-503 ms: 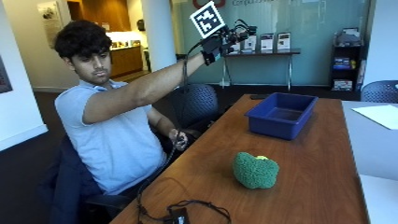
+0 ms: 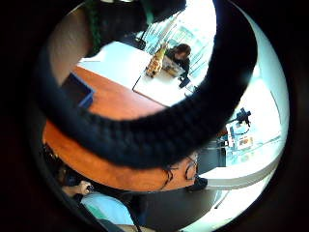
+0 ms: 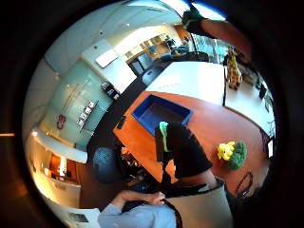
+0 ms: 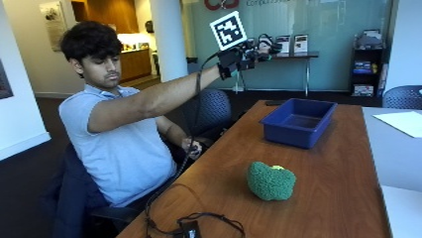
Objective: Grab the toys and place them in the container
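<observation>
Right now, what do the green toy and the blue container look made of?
Green toy: looks like plush or knitted fabric, with a nubby matte surface and soft rounded shape; a yellow part shows in the thumb side palm view. Blue container: probably moulded plastic, with smooth, slightly glossy walls and a rolled rim.

I'm making out part of a word, "Comp…", in pale letters on the glass wall [image 4: 290, 29]; nothing else is reading clearly.
</observation>
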Tool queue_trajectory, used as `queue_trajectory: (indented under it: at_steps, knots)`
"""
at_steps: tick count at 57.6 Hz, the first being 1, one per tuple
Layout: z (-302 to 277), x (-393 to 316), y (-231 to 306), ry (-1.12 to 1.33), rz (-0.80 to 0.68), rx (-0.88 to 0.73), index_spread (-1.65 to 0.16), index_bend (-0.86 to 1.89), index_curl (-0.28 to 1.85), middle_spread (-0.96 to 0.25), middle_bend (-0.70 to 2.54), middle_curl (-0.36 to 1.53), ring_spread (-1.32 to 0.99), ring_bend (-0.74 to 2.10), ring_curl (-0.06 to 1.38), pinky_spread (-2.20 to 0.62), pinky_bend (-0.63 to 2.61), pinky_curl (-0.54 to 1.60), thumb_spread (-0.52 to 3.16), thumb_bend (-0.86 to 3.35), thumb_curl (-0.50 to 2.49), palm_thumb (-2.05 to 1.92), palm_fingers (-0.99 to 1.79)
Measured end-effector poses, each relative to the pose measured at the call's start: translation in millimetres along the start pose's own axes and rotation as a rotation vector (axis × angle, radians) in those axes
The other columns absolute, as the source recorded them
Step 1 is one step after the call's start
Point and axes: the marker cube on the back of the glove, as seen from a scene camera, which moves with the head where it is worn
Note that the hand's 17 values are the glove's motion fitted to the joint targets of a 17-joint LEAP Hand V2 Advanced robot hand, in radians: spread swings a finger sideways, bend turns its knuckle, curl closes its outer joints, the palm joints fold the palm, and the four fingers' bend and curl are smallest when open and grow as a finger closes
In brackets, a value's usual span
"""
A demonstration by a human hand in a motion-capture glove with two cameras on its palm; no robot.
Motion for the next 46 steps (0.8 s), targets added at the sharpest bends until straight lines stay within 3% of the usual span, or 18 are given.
queue_trajectory:
  at_steps: [11, 29, 46]
  knots:
    - [70, 71, 5, 0.083, 0.229, -0.136, -0.36, 0.26, 0.26, -0.05, 0.17, 0.19, -0.07, 0.21, 0.14, 0.08, 0.64, 0.29, 1.38, -0.01, 0.23, -0.01, 0.04]
    - [187, 148, 50, 0.019, 0.345, -0.364, -0.37, 0.26, 0.31, -0.05, 0.16, 0.22, -0.05, 0.2, 0.18, 0.08, 0.69, 0.32, 1.39, -0.01, 0.27, 0.0, -0.01]
    - [279, 169, 88, 0.045, 0.381, -0.608, -0.38, 0.26, 0.34, -0.04, 0.12, 0.22, -0.03, 0.13, 0.18, 0.09, 0.82, 0.36, 1.4, 0.0, 0.29, 0.03, -0.1]
